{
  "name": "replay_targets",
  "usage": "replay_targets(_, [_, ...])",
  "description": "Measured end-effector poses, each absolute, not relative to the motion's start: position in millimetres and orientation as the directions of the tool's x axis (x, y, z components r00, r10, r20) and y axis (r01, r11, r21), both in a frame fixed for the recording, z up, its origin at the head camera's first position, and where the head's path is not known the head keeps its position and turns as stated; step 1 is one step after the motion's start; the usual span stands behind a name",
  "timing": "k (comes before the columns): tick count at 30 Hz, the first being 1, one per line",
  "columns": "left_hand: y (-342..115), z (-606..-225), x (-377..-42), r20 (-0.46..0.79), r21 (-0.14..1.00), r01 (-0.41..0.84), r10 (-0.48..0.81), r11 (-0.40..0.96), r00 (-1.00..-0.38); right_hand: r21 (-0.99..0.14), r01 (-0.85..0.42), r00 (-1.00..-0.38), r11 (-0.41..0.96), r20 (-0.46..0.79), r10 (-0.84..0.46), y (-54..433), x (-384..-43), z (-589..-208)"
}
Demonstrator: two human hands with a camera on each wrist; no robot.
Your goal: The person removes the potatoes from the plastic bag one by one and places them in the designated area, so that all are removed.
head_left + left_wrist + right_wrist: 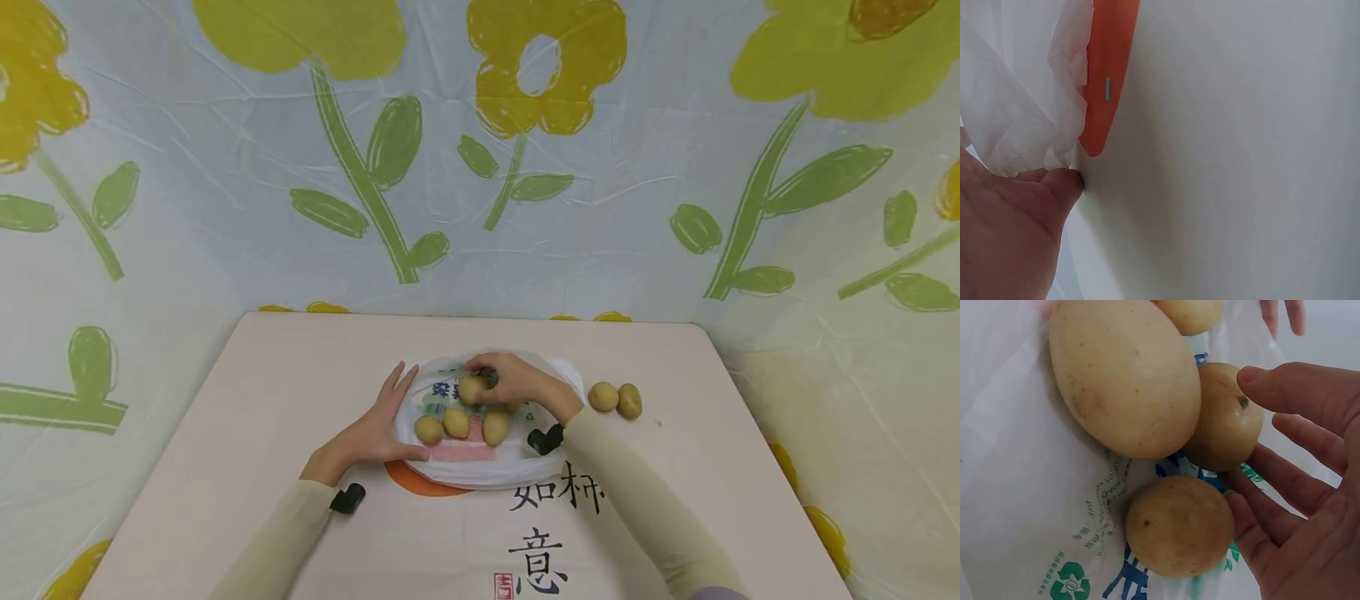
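A white plastic bag point(525, 475) with printed lettering lies flat, with several potatoes on it. My right hand point(513, 379) holds one potato point(1222, 419) between thumb and fingers, over the far middle of the bag. Close to it in the right wrist view are a large potato point(1125, 375) and a round potato point(1179, 526). Two more potatoes, one at the left point(429, 429) and one beside it point(456, 422), rest near the bag's front. My left hand point(378, 429) spreads along the bag's left edge, fingers straight, its thumb touching the front edge.
On the pale table point(300, 375), right of the bag, two potatoes point(603, 397) sit side by side. Black lettering point(538, 562) and an orange patch point(1107, 75) mark the tabletop near the bag. A flower-printed sheet point(247, 167) hangs behind and at the sides.
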State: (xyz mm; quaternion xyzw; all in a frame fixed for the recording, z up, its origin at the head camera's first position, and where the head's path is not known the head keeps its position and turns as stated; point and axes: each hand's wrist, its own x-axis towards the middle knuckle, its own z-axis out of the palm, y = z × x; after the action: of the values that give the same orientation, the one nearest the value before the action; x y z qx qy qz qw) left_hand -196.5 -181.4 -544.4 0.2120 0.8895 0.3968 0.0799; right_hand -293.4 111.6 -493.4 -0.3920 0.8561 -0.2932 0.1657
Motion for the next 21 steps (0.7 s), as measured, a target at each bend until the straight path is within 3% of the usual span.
replay_targets(21, [-179.8, -541.0, -195.1, 0.018, 0.748, 0.303, 0.438, 0.591, -0.899, -0.604, -0.538, -0.671, 0.588, -0.116, -0.732, 105.0, -290.9, -500.0])
